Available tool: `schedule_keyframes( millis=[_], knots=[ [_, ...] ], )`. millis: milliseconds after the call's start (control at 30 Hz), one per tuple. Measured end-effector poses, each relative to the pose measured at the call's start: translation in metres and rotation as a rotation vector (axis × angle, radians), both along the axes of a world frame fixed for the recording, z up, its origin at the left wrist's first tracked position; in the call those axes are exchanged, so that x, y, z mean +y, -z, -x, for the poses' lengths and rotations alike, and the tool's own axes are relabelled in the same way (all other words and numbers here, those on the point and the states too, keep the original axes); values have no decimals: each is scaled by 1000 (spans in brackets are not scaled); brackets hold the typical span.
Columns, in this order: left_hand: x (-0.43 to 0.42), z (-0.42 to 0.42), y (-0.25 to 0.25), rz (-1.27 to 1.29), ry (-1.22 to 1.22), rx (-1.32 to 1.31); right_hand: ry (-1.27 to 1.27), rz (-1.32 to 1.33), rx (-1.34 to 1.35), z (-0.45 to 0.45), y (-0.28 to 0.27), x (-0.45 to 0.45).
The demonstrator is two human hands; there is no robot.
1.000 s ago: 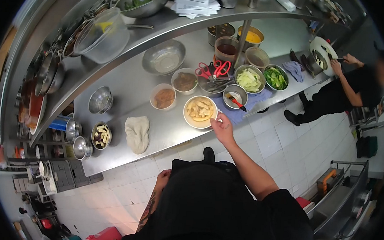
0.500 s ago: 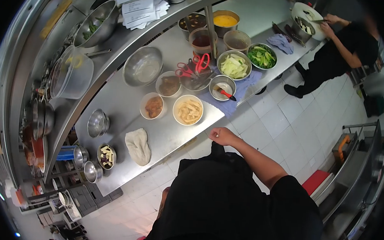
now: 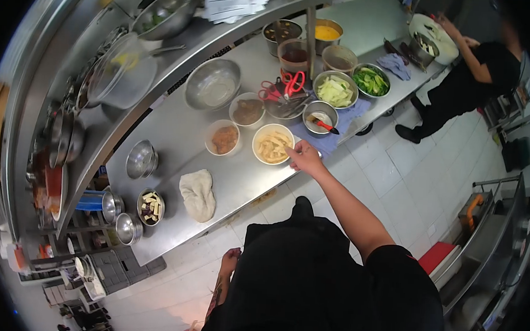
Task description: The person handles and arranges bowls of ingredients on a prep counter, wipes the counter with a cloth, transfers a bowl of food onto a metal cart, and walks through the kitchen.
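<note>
My right hand [image 3: 306, 158] reaches over the counter edge, its thumb and fingers pinched at the right rim of a white bowl [image 3: 273, 144] of pale cut strips. Beside that bowl sits a white tub of orange-brown food [image 3: 223, 138]. Behind it is another tub of brownish contents [image 3: 247, 110]. A steel pot [image 3: 321, 117] with a red-handled brush stands just beyond my right hand. My left hand [image 3: 230, 261] hangs low by my side, away from the counter, fingers curled in with nothing visible in them. A folded pale cloth [image 3: 197, 195] lies left of the white bowl.
Red-handled scissors [image 3: 293, 84], a pot of cut pale vegetable [image 3: 335, 90] and a bowl of greens [image 3: 371, 80] are farther along the counter [image 3: 176, 130]. An overhead shelf [image 3: 180, 63] runs above it. A co-worker [image 3: 479, 81] stands at the far end.
My right hand has moved forward from near my body to the rim of the white bowl. My left hand has come more into view. The view has shifted; the co-worker's arm is raised.
</note>
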State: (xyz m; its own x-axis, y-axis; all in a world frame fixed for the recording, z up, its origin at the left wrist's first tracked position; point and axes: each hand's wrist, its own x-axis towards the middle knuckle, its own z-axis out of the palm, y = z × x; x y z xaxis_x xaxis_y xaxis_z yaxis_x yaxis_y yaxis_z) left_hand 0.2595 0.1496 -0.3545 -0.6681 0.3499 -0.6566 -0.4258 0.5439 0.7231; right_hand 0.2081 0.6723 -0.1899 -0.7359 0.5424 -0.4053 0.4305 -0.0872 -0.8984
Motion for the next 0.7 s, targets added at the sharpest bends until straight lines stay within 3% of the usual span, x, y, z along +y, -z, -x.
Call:
schedule_keyframes(
  millis=[67, 200, 267, 333, 400, 467, 567, 700],
  knots=[
    [-3, 3, -2, -33, -59, 20, 44, 116, 66, 8, 26, -9],
    [-1, 15, -58, -185, -115, 108, 60, -264, 229, -13, 4, -58],
    [-16, 20, -71, -268, -119, 142, 94, -227, 420, -22, 0, -94],
    [-41, 26, -91, -282, 31, 402, 43, -151, 418, -26, -16, -139],
    [-76, 31, -112, -296, 2, 400, -19, -72, 401, -23, -30, -201],
    [-108, 38, -135, -325, -30, 413, 101, 165, 435, -14, -47, -266],
    [-164, 44, -174, -327, 5, 597, -41, 186, 403, -1, -55, -341],
    [-224, 51, -229, -408, -72, 490, -275, 164, 355, 22, -97, -428]
  ],
)
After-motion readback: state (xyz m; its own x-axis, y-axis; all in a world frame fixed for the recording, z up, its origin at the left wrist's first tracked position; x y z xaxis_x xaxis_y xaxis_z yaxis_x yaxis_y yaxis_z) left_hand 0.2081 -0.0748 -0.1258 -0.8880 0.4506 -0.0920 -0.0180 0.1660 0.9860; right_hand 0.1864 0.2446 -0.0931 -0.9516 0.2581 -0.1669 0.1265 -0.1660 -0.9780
